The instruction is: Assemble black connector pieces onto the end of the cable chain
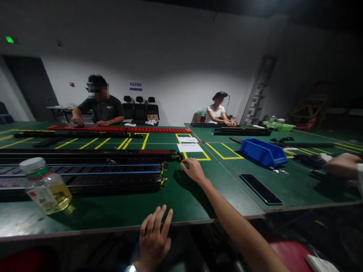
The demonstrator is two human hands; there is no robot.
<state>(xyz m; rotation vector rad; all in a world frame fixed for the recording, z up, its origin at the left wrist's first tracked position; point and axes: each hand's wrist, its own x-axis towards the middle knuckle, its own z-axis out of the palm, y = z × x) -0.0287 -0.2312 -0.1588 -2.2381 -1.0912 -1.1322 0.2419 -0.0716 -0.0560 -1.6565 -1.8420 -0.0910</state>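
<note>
Fingers of the right hand pinched together at the right end of a long black rail assembly, which ran leftward across the green surface; the left hand rested open at the near edge, farther away.

A green table with yellow taped lines carries a long black rail assembly at the left, with a bottle of yellow liquid lying tilted near the front edge. Two white papers lie in a yellow box mid-table. To the right sit a blue bin and a flat black slab. Farther back lies a red rail.
</note>
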